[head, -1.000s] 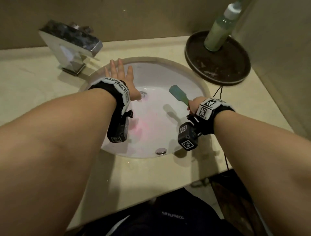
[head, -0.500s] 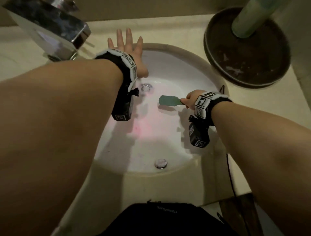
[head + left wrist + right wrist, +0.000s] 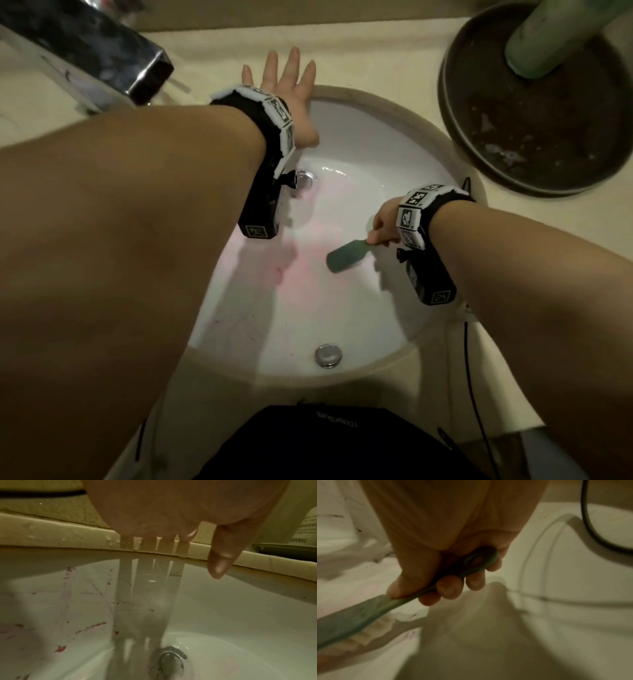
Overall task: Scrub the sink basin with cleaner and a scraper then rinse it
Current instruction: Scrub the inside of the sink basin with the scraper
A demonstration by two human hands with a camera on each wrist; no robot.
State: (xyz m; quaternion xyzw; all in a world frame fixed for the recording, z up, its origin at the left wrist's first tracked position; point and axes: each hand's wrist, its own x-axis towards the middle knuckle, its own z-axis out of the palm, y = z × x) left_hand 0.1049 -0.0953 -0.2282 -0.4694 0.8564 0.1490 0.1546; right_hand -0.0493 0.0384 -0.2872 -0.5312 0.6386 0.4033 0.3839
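One white, glossy oval sink basin (image 3: 359, 144) sat in a pale stone counter (image 3: 394, 58), with two metal fittings in it: a drain (image 3: 305, 178) and an overflow cap (image 3: 328, 355). The left hand (image 3: 287, 92) lay flat with fingers spread on the far rim. The right hand (image 3: 385, 222) curled round the handle of one flat teal scraper (image 3: 346, 257), its blade down inside the basin over pinkish smears. One chrome faucet (image 3: 102, 58) and one round dark tray (image 3: 534, 113) holding one green bottle (image 3: 544, 37) flanked the basin. Only the left wrist view showed thin reddish streaks (image 3: 96, 626); only the right wrist view showed the handle's hole (image 3: 477, 559).
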